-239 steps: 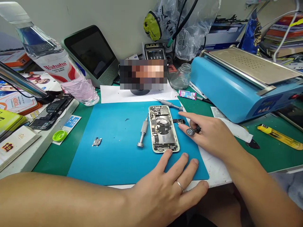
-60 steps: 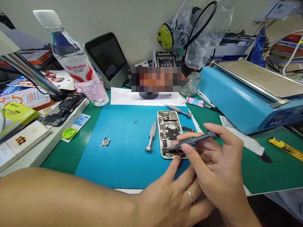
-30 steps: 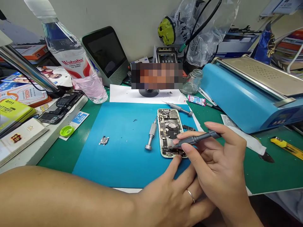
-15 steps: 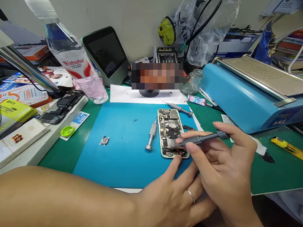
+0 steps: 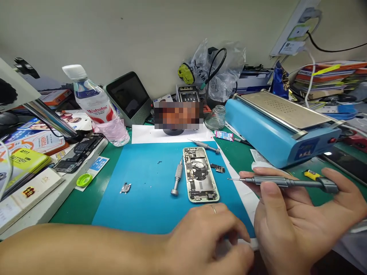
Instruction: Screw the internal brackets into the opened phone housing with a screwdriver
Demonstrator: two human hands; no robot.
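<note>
My right hand (image 5: 298, 225) is closed around a grey precision screwdriver (image 5: 282, 181), its thin tip pointing left, above the right side of the blue mat (image 5: 137, 214). The opened phone (image 5: 200, 175), its inner parts exposed, lies on the mat, apart from both hands. My left hand (image 5: 209, 236) hovers in front of the phone's lower end, fingers loosely curled and apart, with nothing visible in them. Beside the phone lie a second screwdriver (image 5: 177, 177) on its left, a third screwdriver (image 5: 205, 146) behind it and a small dark part (image 5: 218, 168) on its right.
A small metal part (image 5: 125, 188) lies on the mat's left. A water bottle (image 5: 100, 110), a smart display (image 5: 129, 97) and a glass jar (image 5: 216, 117) stand at the back. To the right sits a blue machine (image 5: 275, 130); to the left, another phone's innards (image 5: 78, 152) rest on a white box.
My right hand has lifted the screwdriver off the phone and moved right. My left hand has let go of the phone's lower edge and drawn back. The view has tilted up and turned right.
</note>
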